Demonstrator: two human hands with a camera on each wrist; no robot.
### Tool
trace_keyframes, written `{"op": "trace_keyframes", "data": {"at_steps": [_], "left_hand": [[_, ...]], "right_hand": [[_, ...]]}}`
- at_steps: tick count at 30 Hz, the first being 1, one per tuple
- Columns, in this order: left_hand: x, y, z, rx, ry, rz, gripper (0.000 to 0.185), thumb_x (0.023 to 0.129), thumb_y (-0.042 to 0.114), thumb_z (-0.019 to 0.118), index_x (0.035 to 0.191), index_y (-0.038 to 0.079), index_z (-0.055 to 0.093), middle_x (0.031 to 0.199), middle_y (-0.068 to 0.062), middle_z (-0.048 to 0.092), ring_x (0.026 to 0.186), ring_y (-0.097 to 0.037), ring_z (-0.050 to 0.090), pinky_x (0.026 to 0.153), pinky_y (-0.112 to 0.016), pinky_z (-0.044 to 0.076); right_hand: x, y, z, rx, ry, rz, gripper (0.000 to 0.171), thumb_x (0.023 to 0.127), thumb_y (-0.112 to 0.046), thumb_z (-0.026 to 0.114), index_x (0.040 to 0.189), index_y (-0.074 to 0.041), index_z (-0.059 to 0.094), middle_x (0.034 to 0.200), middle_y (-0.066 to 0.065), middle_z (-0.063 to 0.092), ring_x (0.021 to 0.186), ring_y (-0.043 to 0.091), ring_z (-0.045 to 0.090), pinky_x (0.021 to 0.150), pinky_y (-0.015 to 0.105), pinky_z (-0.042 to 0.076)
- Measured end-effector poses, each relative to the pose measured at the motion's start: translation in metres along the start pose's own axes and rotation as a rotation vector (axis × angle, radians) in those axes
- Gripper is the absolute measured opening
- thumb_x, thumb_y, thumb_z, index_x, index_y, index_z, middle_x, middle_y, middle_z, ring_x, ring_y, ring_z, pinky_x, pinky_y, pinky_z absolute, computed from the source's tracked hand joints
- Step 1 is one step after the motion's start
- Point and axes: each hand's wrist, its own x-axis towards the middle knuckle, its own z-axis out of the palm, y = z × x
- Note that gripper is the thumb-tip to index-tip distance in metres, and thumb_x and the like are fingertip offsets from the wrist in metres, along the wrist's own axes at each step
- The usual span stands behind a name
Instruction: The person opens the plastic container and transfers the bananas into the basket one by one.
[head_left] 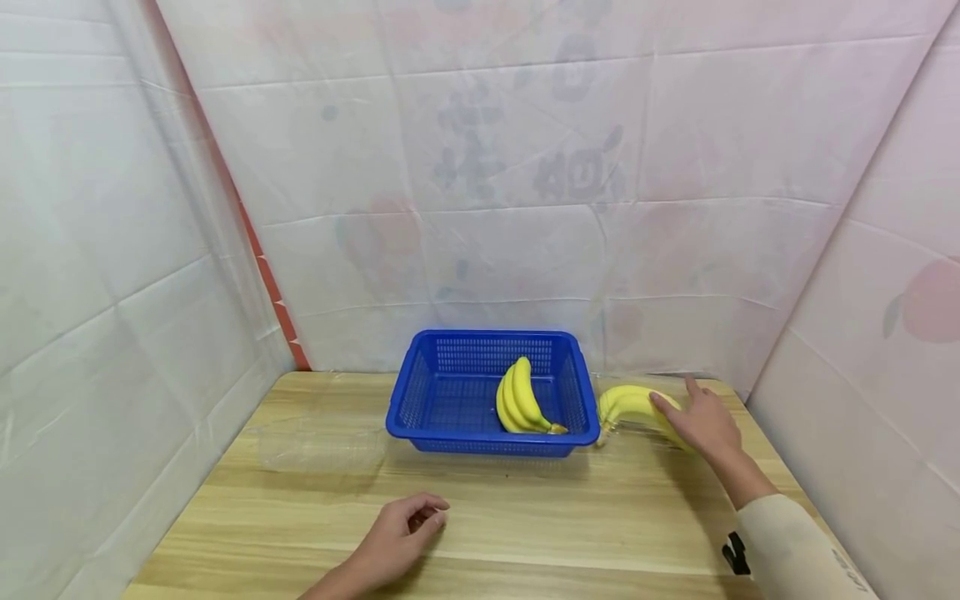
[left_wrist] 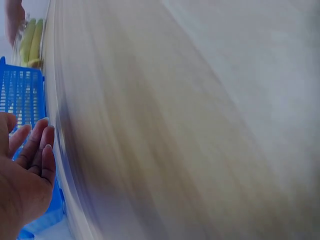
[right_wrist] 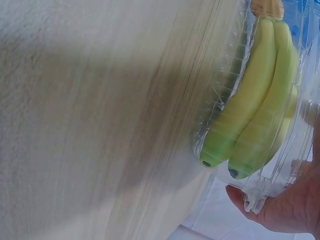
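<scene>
My right hand [head_left: 705,422] grips a clear plastic box [right_wrist: 220,107] at the table's right side. Inside lies a bunch of yellow-green bananas [right_wrist: 250,105], their stem end toward the basket. In the right wrist view, a digit curls at the box's edge; the other fingers are mostly out of sight. A blue basket [head_left: 487,444] stands left of the box, with another bunch of bananas [head_left: 517,400] in its right half. My left hand [head_left: 397,537] hovers or rests near the table's front, fingers loosely bent and holding nothing; which of the two I cannot tell.
Another clear plastic box [head_left: 322,446] sits left of the basket, hard to make out against the wooden table [head_left: 510,517]. Pale sheeting [head_left: 525,250] hangs behind and on both sides. A black strap [head_left: 736,553] hangs by the right sleeve.
</scene>
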Motion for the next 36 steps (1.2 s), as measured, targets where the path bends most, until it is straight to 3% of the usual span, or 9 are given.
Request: {"op": "trace_keyframes", "data": {"at_steps": [6,11,15,20,23,27,32,36], "left_hand": [[0.014,0.019,0.026,-0.052,-0.029,0.036,0.03,0.108,0.027,0.064,0.124,0.004,0.075,0.11,-0.009,0.078,0.093,0.001,0.064,0.08,-0.02,0.055],[0.034,0.044,0.068,-0.083,-0.058,0.09,0.036,0.108,0.024,0.063,0.135,0.001,0.069,0.125,-0.014,0.075,0.108,-0.007,0.067,0.091,-0.022,0.057],[0.051,0.063,0.102,-0.005,-0.093,0.118,0.044,0.108,0.025,0.061,0.144,0.001,0.062,0.135,-0.014,0.07,0.121,-0.016,0.066,0.101,-0.028,0.057],[0.07,0.081,0.129,0.104,-0.188,0.057,0.066,0.109,0.043,0.057,0.162,0.006,0.041,0.16,-0.013,0.053,0.148,-0.028,0.052,0.124,-0.044,0.045],[0.083,0.088,0.143,0.075,-0.213,-0.014,0.076,0.109,0.048,0.055,0.168,0.007,0.03,0.172,-0.015,0.038,0.161,-0.035,0.036,0.132,-0.051,0.033],[0.104,0.095,0.162,-0.016,-0.187,-0.071,0.076,0.109,0.047,0.056,0.168,0.007,0.03,0.174,-0.017,0.034,0.16,-0.035,0.037,0.132,-0.049,0.033],[0.126,0.1,0.184,-0.156,-0.105,-0.089,0.064,0.11,0.044,0.055,0.166,0.018,0.038,0.168,-0.011,0.045,0.156,-0.029,0.044,0.128,-0.048,0.039],[0.138,0.106,0.196,-0.246,-0.022,-0.173,0.068,0.108,0.048,0.057,0.166,0.016,0.038,0.165,-0.014,0.05,0.153,-0.033,0.049,0.127,-0.052,0.041]], "right_hand": [[0.0,0.001,0.001,0.012,-0.002,-0.015,0.11,0.104,-0.076,0.039,0.166,0.01,0.008,0.16,0.05,0.025,0.14,0.071,0.034,0.103,0.08,0.044],[-0.006,0.003,-0.002,0.015,-0.004,-0.029,0.11,0.105,-0.074,0.04,0.164,0.014,0.01,0.159,0.051,0.025,0.14,0.072,0.033,0.106,0.08,0.041],[-0.013,0.004,-0.005,0.039,-0.025,-0.018,0.11,0.105,-0.073,0.042,0.164,0.014,0.009,0.159,0.053,0.02,0.141,0.073,0.029,0.11,0.082,0.036],[-0.022,0.003,-0.006,0.044,-0.011,-0.026,0.109,0.105,-0.072,0.044,0.164,0.014,0.013,0.16,0.051,0.021,0.142,0.073,0.028,0.111,0.082,0.035],[-0.027,0.002,-0.006,0.048,-0.011,-0.032,0.108,0.105,-0.071,0.044,0.164,0.014,0.013,0.161,0.05,0.02,0.142,0.073,0.029,0.11,0.083,0.035],[-0.036,0.0,-0.006,0.053,-0.021,-0.02,0.108,0.105,-0.071,0.044,0.165,0.012,0.012,0.162,0.05,0.019,0.14,0.074,0.029,0.108,0.084,0.036],[-0.046,0.001,-0.005,0.035,-0.012,-0.036,0.105,0.105,-0.07,0.045,0.165,0.01,0.014,0.158,0.052,0.022,0.137,0.076,0.033,0.103,0.084,0.04],[-0.055,0.003,-0.003,0.026,-0.014,-0.049,0.104,0.105,-0.069,0.045,0.165,0.01,0.014,0.156,0.054,0.023,0.135,0.077,0.033,0.1,0.085,0.04]]}}
